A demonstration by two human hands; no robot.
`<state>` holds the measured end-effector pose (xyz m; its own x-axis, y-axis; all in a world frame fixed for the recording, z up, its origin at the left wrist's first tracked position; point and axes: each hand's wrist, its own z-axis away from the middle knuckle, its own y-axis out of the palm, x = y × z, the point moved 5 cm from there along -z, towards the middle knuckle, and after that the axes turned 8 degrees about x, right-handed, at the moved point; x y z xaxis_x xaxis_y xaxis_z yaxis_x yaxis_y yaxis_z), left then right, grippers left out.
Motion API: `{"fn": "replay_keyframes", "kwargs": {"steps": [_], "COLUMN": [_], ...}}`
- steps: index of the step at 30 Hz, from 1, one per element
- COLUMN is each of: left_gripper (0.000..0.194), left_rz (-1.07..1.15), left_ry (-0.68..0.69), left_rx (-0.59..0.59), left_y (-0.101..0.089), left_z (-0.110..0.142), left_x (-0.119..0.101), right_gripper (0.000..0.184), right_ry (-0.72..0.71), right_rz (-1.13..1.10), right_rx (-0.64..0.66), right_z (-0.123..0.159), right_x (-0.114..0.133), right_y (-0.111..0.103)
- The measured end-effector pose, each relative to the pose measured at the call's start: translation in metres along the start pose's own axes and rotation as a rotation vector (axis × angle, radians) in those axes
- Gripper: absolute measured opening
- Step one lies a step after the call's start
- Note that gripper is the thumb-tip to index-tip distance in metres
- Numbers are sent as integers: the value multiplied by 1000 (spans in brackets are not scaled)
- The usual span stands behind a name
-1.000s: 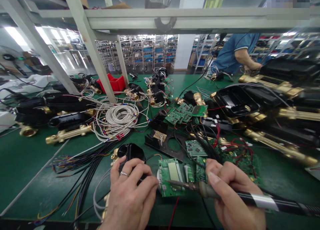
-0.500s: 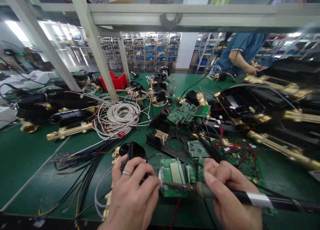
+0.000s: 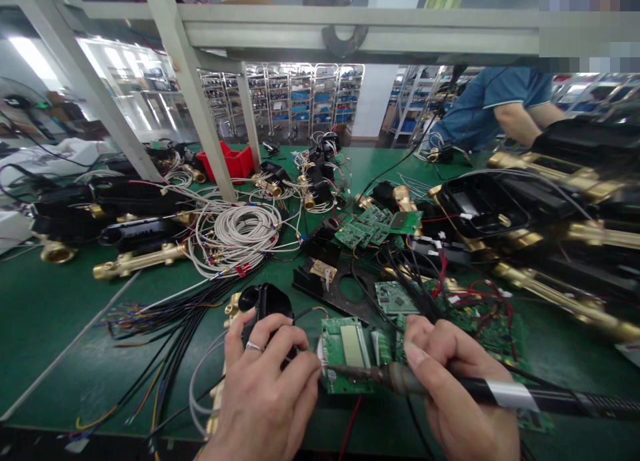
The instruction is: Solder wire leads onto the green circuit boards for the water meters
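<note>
My right hand (image 3: 457, 384) is closed round the handle of a soldering iron (image 3: 500, 391). The iron's tip points left and lies over the lower left part of a green circuit board (image 3: 333, 341) with a pale display. At that board's left edge, the thumb and forefinger of my left hand (image 3: 270, 381) are pinched together; what they hold is hidden. Its other fingers rest over a black meter housing (image 3: 273, 302) with brass fittings. A small green-wrapped part (image 3: 381, 346) stands just right of the board, and a red wire (image 3: 351, 421) runs from below it.
Coiled grey cables (image 3: 245, 227) and a bundle of black wires (image 3: 175, 341) lie to the left. More circuit boards (image 3: 397, 297) and brass-bodied meters (image 3: 565, 297) crowd the right. A black holder (image 3: 345, 291) sits behind the board. Across the bench a person in blue (image 3: 493, 107) leans over.
The view has shifted slightly. The iron's tip has moved left to the board's edge, near my left fingertips, and stays there. The person across the bench has reached further right.
</note>
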<state>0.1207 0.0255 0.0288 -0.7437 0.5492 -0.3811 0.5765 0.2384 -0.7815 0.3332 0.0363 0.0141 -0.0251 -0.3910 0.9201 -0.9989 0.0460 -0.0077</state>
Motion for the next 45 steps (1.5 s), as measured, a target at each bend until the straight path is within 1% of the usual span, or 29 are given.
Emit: {"fn": "replay_keyframes", "kwargs": {"steps": [4,9,14,18,25,28,33,40,45], "left_gripper": [24,23,23,20,22,20,22,22,22], "left_rz": [-22,9,23,40,19,0,-7,-24,15], "left_ry": [37,1,-6,-14,22,21,22,25,13], "left_rx": [-18,-44,-37,-55,-49,-8,-9,8,-30], "left_y": [0,3,3,3,2,2,0,2,-1], "left_z": [0,1,0,0,2,3,2,1,1], "left_x": [0,4,2,1,1,1,2,1,0], "right_gripper": [44,43,44,44,45,44,44,45,42], "right_ry": [15,23,1,9,-4,0,-8,-14,-1], "right_rz": [-2,-6,3,11,-27,-33,-39,-26,-32], "right_rx": [-1,8,4,6,-92,-126,-177,-175,-112], "right_z": [-1,-1,0,0,0,-1,-3,0,3], "right_x": [-1,-2,-1,-1,6,9,12,12,5], "right_y": [0,-1,0,-1,-14,-17,-20,-21,-18]}}
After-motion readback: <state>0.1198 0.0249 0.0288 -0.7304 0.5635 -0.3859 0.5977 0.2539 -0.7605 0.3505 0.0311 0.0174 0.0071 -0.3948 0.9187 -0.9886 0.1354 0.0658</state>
